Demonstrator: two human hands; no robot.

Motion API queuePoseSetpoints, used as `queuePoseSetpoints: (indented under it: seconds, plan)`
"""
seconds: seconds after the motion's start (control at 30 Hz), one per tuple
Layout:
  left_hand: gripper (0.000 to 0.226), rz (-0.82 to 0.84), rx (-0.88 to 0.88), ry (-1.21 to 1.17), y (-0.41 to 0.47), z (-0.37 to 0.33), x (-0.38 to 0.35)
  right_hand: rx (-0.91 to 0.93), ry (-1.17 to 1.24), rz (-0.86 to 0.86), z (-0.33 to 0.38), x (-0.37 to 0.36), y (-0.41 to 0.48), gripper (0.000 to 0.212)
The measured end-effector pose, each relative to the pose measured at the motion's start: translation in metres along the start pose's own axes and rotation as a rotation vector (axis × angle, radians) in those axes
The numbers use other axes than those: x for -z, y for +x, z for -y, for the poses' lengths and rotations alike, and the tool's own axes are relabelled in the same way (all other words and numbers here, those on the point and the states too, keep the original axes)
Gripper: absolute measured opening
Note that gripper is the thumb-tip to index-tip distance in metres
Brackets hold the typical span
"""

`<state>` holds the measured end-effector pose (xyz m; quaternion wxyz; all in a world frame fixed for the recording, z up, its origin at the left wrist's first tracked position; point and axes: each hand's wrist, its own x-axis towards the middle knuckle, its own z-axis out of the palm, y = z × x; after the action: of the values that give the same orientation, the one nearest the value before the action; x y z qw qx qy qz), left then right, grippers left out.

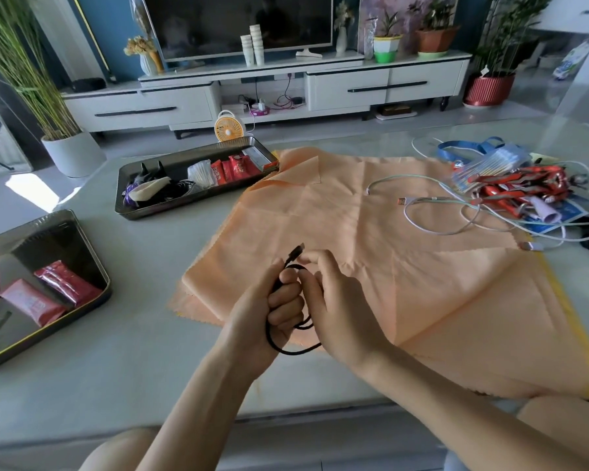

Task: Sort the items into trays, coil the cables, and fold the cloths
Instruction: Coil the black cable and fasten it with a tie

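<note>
My left hand [272, 305] grips a coiled black cable [288, 348], whose plug end sticks up above my fist. My right hand [334, 300] pinches the same cable just beside the left, over the near left part of an orange cloth [388, 253] spread on the table. White cables [439, 215] lie loose on the cloth's far right. Behind them sits a heap of red packets, pens and a blue lanyard [510, 185]. One dark tray [198, 202] at the back holds red packets and dark items. A second tray [92, 266] at the left holds red packets.
The pale table's near edge [218, 416] runs across the bottom, with my knees below it. A small orange fan [228, 126] stands on the floor beyond the table. A TV cabinet and potted plants stand further back.
</note>
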<state>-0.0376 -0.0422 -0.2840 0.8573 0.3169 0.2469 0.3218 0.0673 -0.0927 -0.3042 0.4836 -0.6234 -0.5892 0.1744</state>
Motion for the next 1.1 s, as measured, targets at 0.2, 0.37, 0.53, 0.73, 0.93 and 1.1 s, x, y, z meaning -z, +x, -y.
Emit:
queuePoseSetpoints:
  seconds: [0.2, 0.37, 0.53, 0.73, 0.93, 1.1]
  plan:
    - [0.043, -0.034, 0.006, 0.044, -0.004, 0.001, -0.003, 0.044, -0.197, 0.136, 0.002, 0.007, -0.003, 0.018]
    - [0.045, -0.032, 0.034, 0.056, -0.007, 0.002, 0.001, 0.123, -0.146, 0.194, 0.004, 0.015, -0.001, 0.025]
    - [0.031, 0.106, 0.047, -0.003, -0.009, -0.006, 0.003, 0.180, -0.239, 0.164, 0.001, 0.018, 0.001, 0.029]
    - [0.023, 0.095, -0.026, -0.382, -0.007, -0.023, 0.014, 0.117, -0.162, 0.311, 0.003, 0.031, -0.001, 0.038]
    - [0.021, -0.001, -0.220, -0.506, -0.020, -0.059, 0.029, -0.144, 0.161, 0.636, 0.000, 0.056, 0.003, 0.029]
    - [0.007, 0.211, -0.033, -0.540, -0.029, -0.057, 0.027, -0.273, -0.061, 0.576, -0.012, 0.070, 0.017, 0.026]
